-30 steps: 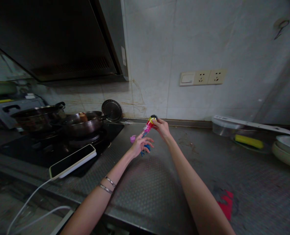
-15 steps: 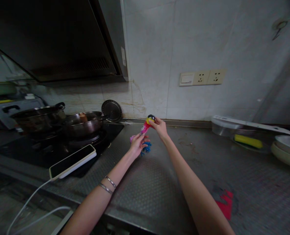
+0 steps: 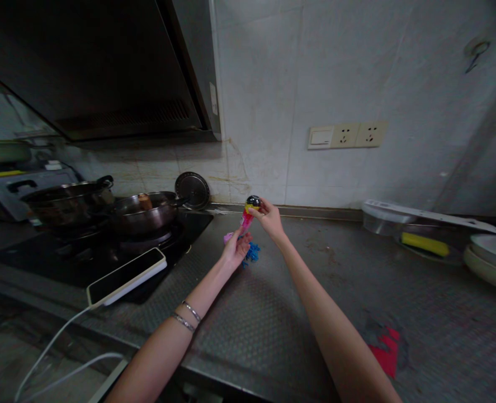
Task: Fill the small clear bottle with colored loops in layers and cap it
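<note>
A small colourful item (image 3: pixel 246 219), pink and red with a yellow band and a shiny dark round top, is held up over the metal counter (image 3: pixel 268 313). My right hand (image 3: pixel 269 217) pinches it near the yellow band, just under the dark top. At its lower pink end is my left hand (image 3: pixel 236 249), palm up, with the thumb side against the item and the other fingers loosely spread. Blue stringy material (image 3: pixel 253 252) lies right beside my left hand, and a light purple piece (image 3: pixel 228 238) shows behind it.
On the left are a phone (image 3: pixel 126 277) with a white cable, a pan (image 3: pixel 147 215) and a pot (image 3: pixel 67 204) on the black stove. To the right are a clear container (image 3: pixel 382 219), a yellow sponge (image 3: pixel 424 244), stacked dishes (image 3: pixel 491 260) and a red patch (image 3: pixel 388 352).
The item's dark top has shifted slightly left and the item stands more upright. My right hand has moved a little left with it, and my left hand's fingers are turned more upward.
</note>
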Demonstrator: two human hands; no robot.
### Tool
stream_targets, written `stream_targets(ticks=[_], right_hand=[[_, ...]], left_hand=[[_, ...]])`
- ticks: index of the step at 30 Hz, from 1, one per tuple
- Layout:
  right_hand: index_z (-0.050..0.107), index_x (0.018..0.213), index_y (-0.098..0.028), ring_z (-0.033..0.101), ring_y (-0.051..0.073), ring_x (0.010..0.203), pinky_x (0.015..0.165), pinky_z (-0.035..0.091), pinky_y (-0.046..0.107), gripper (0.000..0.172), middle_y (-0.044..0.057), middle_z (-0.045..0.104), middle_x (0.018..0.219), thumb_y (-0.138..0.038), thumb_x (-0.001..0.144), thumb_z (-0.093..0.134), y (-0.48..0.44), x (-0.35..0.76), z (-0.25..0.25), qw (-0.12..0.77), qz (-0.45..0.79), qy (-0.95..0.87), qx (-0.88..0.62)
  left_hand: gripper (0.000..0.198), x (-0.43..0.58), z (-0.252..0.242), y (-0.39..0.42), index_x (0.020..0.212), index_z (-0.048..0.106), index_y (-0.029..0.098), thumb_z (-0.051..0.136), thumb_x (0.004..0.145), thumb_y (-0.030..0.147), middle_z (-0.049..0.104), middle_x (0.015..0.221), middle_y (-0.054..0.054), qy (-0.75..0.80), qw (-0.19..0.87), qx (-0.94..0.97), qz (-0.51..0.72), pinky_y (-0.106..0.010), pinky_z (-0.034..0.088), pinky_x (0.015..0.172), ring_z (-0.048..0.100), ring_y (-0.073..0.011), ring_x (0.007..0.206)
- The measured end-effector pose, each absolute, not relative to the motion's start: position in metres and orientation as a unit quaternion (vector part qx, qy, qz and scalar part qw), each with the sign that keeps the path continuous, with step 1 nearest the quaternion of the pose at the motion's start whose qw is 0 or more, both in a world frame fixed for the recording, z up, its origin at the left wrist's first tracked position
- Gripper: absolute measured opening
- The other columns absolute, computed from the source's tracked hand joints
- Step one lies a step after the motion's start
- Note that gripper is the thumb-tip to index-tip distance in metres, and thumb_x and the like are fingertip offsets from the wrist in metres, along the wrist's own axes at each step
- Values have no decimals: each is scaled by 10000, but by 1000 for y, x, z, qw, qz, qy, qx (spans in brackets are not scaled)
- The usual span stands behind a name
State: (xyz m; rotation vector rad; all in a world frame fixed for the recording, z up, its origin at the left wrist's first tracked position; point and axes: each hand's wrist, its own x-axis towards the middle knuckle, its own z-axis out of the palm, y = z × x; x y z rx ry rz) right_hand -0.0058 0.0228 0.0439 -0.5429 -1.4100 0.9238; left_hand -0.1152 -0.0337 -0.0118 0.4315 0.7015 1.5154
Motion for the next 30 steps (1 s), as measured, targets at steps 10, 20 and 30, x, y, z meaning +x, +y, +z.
stream_targets(ticks=[10, 20, 30], right_hand=[[578, 1092, -167, 601, 174, 879, 842, 457, 317, 523, 71, 644, 1016, -263, 592, 696, 25, -7, 49, 631, 417, -616, -221], [577, 1097, -158, 603, 186, 888, 841, 461, 334, 542, 70, 647, 1012, -251, 578, 704, 26, -7, 48, 623, 435, -613, -217], [611, 991, -167, 595, 168, 876, 790, 483, 293, 409, 37, 657, 957, -308, 612, 674, 21, -11, 38, 587, 507, -597, -205]], left_hand=[[103, -114, -11, -37, 873, 494, 157, 472, 799, 226, 594, 760, -62, 322, 664, 171, 653, -196, 495, 470, 646, -170, 701], [126, -117, -8, -41, 827, 535, 145, 491, 726, 206, 629, 853, -86, 279, 659, 196, 670, -245, 503, 536, 640, -195, 758], [325, -114, 0, -52, 963, 550, 128, 471, 648, 126, 596, 1083, -157, 163, 721, 258, 623, -258, 497, 548, 609, -248, 917]])
